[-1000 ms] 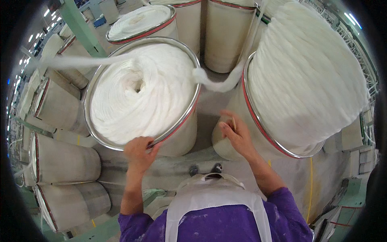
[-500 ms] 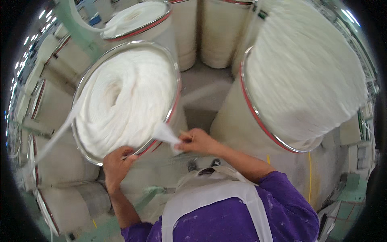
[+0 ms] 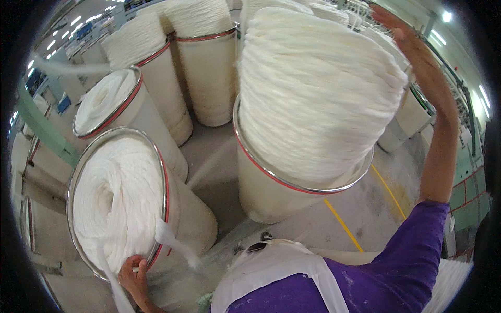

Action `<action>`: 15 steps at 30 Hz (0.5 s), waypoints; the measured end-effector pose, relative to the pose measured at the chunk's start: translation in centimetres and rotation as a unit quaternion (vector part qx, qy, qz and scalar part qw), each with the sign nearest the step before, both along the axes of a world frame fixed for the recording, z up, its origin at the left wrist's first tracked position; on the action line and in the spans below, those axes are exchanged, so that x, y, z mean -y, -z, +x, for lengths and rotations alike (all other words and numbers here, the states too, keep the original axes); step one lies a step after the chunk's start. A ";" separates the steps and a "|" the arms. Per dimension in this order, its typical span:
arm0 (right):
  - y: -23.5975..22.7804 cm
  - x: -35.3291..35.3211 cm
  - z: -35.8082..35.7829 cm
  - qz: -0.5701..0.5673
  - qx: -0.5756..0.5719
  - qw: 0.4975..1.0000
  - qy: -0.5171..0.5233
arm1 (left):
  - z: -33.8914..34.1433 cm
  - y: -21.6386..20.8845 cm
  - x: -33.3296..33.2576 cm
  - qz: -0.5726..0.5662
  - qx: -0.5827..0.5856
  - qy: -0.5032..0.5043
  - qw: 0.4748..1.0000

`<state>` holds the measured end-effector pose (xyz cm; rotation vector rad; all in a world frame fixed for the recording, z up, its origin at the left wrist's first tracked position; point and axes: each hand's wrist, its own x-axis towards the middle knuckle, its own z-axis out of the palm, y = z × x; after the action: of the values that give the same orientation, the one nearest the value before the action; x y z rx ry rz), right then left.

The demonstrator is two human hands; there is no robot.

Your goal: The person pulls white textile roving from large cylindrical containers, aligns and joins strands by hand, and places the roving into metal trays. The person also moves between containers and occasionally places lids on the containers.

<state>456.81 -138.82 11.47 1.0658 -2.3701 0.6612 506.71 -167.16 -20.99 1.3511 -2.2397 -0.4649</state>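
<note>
A tall cream can (image 3: 193, 221) with a shiny metal rim stands on the left, holding coiled white sliver (image 3: 138, 182). My left hand (image 3: 134, 279) is closed over its near rim, against the fibre. Next to that hand, a loose sliver end (image 3: 175, 242) hangs over the rim, and another strand (image 3: 112, 279) trails down on the hand's other side. My right hand (image 3: 391, 23) is raised at the far right, fingers stretched out, beside the top of a bulging white sliver stack (image 3: 318, 99). That stack rises high above a second can (image 3: 276, 195).
More cans (image 3: 209, 78) of sliver stand behind, one lower can (image 3: 107, 99) directly beyond the left one. A green post (image 3: 47, 125) slants at the left. Yellow lines (image 3: 342, 224) mark the grey floor at the right.
My right hand has let go of the loose sliver end and swung up and far right. The view has turned rightward. My left hand stays at the left can's rim.
</note>
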 end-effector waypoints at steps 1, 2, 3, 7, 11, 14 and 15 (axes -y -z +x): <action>0.5 -0.8 -2.0 0.007 0.034 0.998 -0.056 | 0.0 0.4 0.0 -0.019 0.021 -0.014 1.000; 1.0 -1.7 -3.5 0.067 0.065 0.995 -0.020 | -0.1 0.7 0.0 -0.033 0.037 -0.018 0.999; 2.1 -2.4 -4.9 0.083 0.193 0.978 -0.012 | -0.2 0.9 0.0 -0.072 0.036 -0.013 0.997; 9.5 -3.8 -3.3 0.257 0.064 0.959 -0.097 | -1.5 0.7 -0.9 -0.057 -0.132 -0.032 0.989; 15.5 -3.4 5.2 0.291 -0.106 0.947 -0.084 | -6.0 -1.5 -2.3 -0.151 -0.226 0.026 0.962; 18.2 -3.6 10.2 0.245 -0.101 0.959 -0.097 | -11.5 -4.3 -3.2 -0.134 -0.321 0.120 0.930; 18.9 -3.6 11.2 0.236 -0.098 0.961 -0.103 | -13.5 -5.4 -3.7 -0.137 -0.347 0.162 0.914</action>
<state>468.01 -135.20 -7.40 1.5145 -2.3124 0.0360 493.16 -163.49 -15.54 0.5392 -1.8223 -0.6010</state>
